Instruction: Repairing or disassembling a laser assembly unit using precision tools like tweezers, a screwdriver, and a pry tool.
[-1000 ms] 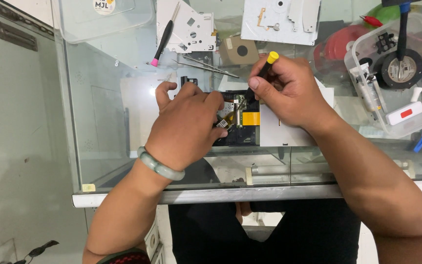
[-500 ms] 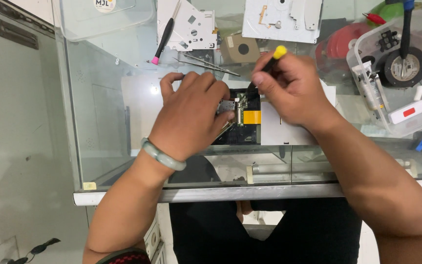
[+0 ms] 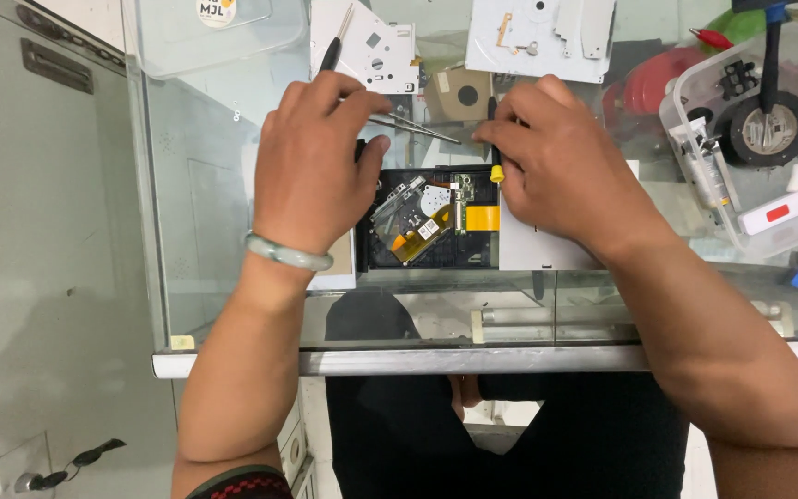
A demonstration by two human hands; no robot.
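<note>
A black opened disc-drive mechanism, with a small circuit board, a white gear and an orange ribbon cable showing inside, lies flat on the glass table between the two hands. The left hand rests palm down on the drive's left edge, fingers curled over it and thumb at its upper corner. The right hand is closed around a small screwdriver with a yellow end, held at the drive's upper right corner; its tip is hidden, so contact is unclear. Just behind the drive lie tweezers. Farther back sit white metal plates, and to the right a clear plastic container of parts.
</note>
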